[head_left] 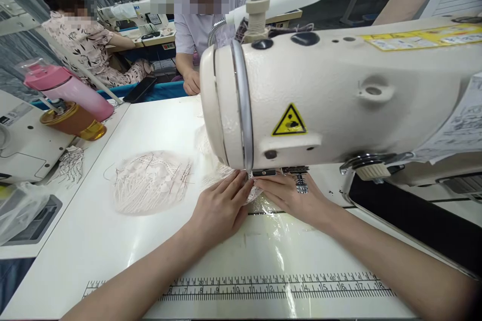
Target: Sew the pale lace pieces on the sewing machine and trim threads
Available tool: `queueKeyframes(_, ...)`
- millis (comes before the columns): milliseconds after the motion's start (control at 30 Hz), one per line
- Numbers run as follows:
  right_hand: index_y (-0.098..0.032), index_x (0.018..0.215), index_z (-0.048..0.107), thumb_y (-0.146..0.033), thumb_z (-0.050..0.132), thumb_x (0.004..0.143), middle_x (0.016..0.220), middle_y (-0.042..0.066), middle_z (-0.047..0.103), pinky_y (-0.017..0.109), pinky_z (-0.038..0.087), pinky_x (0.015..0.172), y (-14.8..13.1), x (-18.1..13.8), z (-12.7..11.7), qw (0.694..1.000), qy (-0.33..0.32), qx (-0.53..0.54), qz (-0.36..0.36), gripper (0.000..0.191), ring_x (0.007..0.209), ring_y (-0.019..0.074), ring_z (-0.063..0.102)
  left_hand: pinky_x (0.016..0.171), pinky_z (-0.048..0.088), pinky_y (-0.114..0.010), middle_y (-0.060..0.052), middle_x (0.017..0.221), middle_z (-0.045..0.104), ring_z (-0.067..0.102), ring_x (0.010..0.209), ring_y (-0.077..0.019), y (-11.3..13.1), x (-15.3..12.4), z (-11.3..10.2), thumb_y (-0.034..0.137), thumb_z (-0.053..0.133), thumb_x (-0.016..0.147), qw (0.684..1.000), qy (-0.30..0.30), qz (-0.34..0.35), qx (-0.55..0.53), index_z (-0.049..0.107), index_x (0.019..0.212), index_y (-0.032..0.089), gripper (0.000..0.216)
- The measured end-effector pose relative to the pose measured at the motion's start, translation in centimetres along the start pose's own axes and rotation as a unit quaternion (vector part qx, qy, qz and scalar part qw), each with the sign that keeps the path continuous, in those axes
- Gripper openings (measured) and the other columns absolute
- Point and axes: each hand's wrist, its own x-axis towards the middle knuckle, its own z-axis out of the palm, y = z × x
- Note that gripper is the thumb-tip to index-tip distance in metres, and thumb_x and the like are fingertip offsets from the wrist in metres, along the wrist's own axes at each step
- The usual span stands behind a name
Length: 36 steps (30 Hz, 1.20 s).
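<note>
My left hand (222, 205) lies flat, fingers stretched out, pressing a small white lace piece (222, 173) under the head of a white sewing machine (339, 95). My right hand (293, 195) rests flat beside it, fingertips at the presser foot (301, 180). The fingertips of both hands meet just below the needle area. Most of the lace under the machine is hidden by its head. A second round lace piece (150, 180) lies on the white table (94, 241) to the left of my hands.
A ruler strip (263, 288) runs along the table's front edge. A pink bottle (68, 88) and an amber jar (75, 120) stand at the far left by another machine. Two other people sit at sewing stations beyond the table; one hand (191, 83) rests at its far edge.
</note>
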Motion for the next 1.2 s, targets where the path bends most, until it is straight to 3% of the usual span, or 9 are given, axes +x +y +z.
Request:
queueKeyframes(167, -0.032, 0.109, 0.066, -0.022, 0.040, 0.096, 0.092, 0.000, 0.071, 0.036, 0.058, 0.074, 0.5, -0.6, 0.6, 0.999, 0.008, 0.032, 0.017, 0.031, 0.084, 0.0197, 0.066, 0.089, 0.060, -0.042, -0.015, 0.128, 0.063, 0.059, 0.121, -0.0294, 0.0, 0.1, 0.2, 0.020, 0.048, 0.093, 1.000, 0.010, 0.010, -0.001, 0.059, 0.127, 0.008, 0.038)
queueKeyframes(367, -0.032, 0.116, 0.063, -0.024, 0.046, 0.095, 0.090, 0.001, 0.071, 0.034, 0.058, 0.072, 0.6, -0.7, 1.1, 1.000, 0.020, 0.017, 0.008, 0.028, 0.079, 0.0180, 0.067, 0.097, 0.057, -0.035, -0.013, 0.121, 0.068, 0.065, 0.114, -0.0231, -0.1, 0.2, 0.3, 0.011, 0.049, 0.094, 0.996, 0.055, 0.068, 0.017, 0.063, 0.118, 0.006, 0.028)
queueKeyframes(500, -0.033, 0.115, 0.063, -0.019, 0.048, 0.094, 0.093, -0.002, 0.073, 0.029, 0.054, 0.065, 0.8, -0.9, 1.3, 0.998, 0.032, -0.053, -0.021, 0.029, 0.072, 0.0149, 0.065, 0.095, 0.058, -0.034, -0.013, 0.121, 0.068, 0.064, 0.115, -0.0234, -0.4, 0.0, 0.3, 0.008, 0.050, 0.093, 0.997, 0.052, 0.060, 0.007, 0.061, 0.119, 0.005, 0.028)
queueKeyframes(667, -0.026, 0.112, 0.064, -0.023, 0.055, 0.091, 0.091, 0.000, 0.075, 0.033, 0.042, 0.051, 0.6, -0.7, 1.2, 0.988, 0.065, -0.137, -0.042, 0.022, 0.056, 0.0156, 0.058, 0.099, 0.055, -0.037, -0.012, 0.125, 0.066, 0.061, 0.120, -0.0222, -0.9, -0.2, 0.2, 0.009, 0.041, 0.096, 0.998, 0.025, 0.056, -0.007, 0.058, 0.123, 0.009, 0.032)
queueKeyframes(767, -0.024, 0.100, 0.066, -0.020, 0.055, 0.091, 0.087, -0.001, 0.075, 0.033, 0.042, 0.056, 0.1, -0.1, 0.9, 0.977, 0.082, -0.184, -0.064, 0.015, 0.056, 0.0136, 0.057, 0.098, 0.056, -0.036, -0.011, 0.124, 0.066, 0.061, 0.119, -0.0221, -1.1, -0.1, 0.0, 0.010, 0.039, 0.097, 0.998, 0.016, 0.057, 0.000, 0.061, 0.116, 0.010, 0.028)
queueKeyframes(900, -0.022, 0.103, 0.066, -0.017, 0.058, 0.090, 0.099, -0.001, 0.074, 0.032, 0.045, 0.059, -0.4, 0.0, 0.5, 0.967, 0.053, -0.233, -0.086, 0.017, 0.066, 0.0129, 0.062, 0.096, 0.056, -0.035, -0.012, 0.122, 0.067, 0.063, 0.117, -0.0225, -1.3, 0.1, -0.3, 0.009, 0.039, 0.097, 0.999, 0.011, 0.047, 0.002, 0.062, 0.108, 0.009, 0.026)
queueKeyframes(1033, -0.019, 0.110, 0.064, -0.004, 0.048, 0.091, 0.108, 0.002, 0.073, 0.028, 0.049, 0.077, -0.5, -0.6, 0.9, 0.974, -0.015, -0.205, -0.095, 0.029, 0.091, 0.0129, 0.065, 0.097, 0.056, -0.034, -0.012, 0.122, 0.068, 0.063, 0.117, -0.0218, -1.6, 0.2, -0.6, 0.008, 0.038, 0.096, 0.999, 0.001, 0.036, 0.001, 0.062, 0.106, 0.010, 0.026)
queueKeyframes(1200, -0.022, 0.114, 0.063, -0.010, 0.049, 0.093, 0.111, 0.003, 0.072, 0.029, 0.048, 0.084, -0.5, -0.8, 1.8, 0.985, -0.030, -0.156, -0.062, 0.028, 0.094, 0.0142, 0.065, 0.095, 0.056, -0.035, -0.014, 0.121, 0.068, 0.063, 0.117, -0.0221, -1.6, 0.3, -0.6, 0.008, 0.037, 0.096, 0.999, -0.005, 0.034, 0.016, 0.062, 0.104, 0.010, 0.026)
